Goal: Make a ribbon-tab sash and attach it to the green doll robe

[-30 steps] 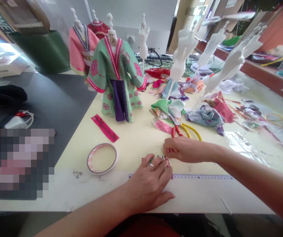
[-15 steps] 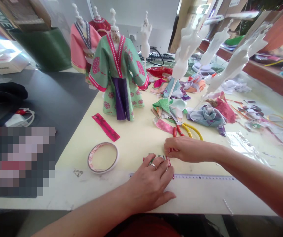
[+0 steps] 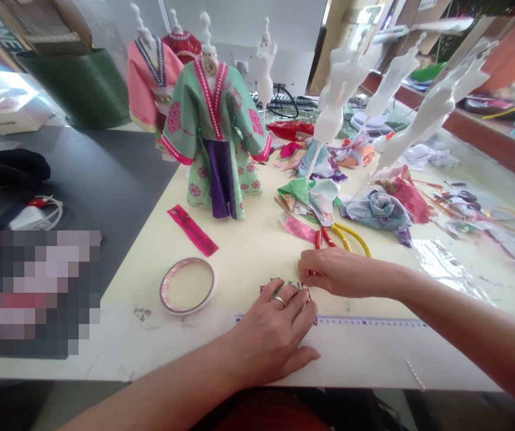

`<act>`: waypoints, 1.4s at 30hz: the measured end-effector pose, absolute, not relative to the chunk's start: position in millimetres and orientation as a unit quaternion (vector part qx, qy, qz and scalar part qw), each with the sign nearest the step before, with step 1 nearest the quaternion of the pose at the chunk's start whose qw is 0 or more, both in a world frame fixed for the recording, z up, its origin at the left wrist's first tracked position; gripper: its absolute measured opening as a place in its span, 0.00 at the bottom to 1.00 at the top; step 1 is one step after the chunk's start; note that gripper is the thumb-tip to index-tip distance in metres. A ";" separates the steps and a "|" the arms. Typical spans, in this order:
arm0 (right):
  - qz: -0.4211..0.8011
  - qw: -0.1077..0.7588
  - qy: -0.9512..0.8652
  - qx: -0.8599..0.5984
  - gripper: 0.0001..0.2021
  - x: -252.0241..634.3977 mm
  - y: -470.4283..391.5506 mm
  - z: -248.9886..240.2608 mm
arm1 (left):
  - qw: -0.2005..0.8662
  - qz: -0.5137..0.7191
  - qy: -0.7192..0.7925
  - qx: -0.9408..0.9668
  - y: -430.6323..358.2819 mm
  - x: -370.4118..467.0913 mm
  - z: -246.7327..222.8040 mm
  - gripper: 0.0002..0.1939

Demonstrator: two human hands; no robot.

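In the head view, the left hand lies flat, fingers loosely together, over a small, red-edged, patterned piece near the cream tabletop's front edge. The right hand curls narrowly by the piece's far-right corner; whether it pinches anything cannot be told. Even, light pressure should prevent creeping or puckering.

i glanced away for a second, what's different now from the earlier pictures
Nothing on the table visibly changed; only the whole view shifted slightly. The left hand stays spread over the small patterned piece, the right hand curled at its far edge. The tape roll, pink strip and green dress stayed put.
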State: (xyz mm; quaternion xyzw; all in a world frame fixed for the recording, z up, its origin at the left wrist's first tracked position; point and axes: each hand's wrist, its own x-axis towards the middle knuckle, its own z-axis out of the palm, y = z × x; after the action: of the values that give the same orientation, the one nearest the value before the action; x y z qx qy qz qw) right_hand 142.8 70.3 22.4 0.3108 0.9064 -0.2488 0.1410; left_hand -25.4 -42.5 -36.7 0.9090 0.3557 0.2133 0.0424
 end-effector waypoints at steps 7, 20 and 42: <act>-0.244 0.136 0.911 0.303 0.08 143.0 68.9 24.4 | 0.040 0.219 0.355 0.908 -43.0 -25.2 -36.6 0.26; -0.148 0.153 0.932 0.293 0.10 140.8 57.8 21.0 | 0.029 0.235 0.357 0.904 -43.9 -25.7 -36.3 0.24; -0.142 0.153 0.926 0.314 0.03 138.1 61.8 14.9 | 0.077 0.179 0.388 0.901 -44.7 -24.0 -29.5 0.33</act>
State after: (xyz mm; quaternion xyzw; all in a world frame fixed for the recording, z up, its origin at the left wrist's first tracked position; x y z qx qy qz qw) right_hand 138.1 61.8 14.9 0.3142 0.9262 -0.1418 0.1527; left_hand -24.0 -44.7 -29.5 0.9007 0.3884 0.1790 0.0767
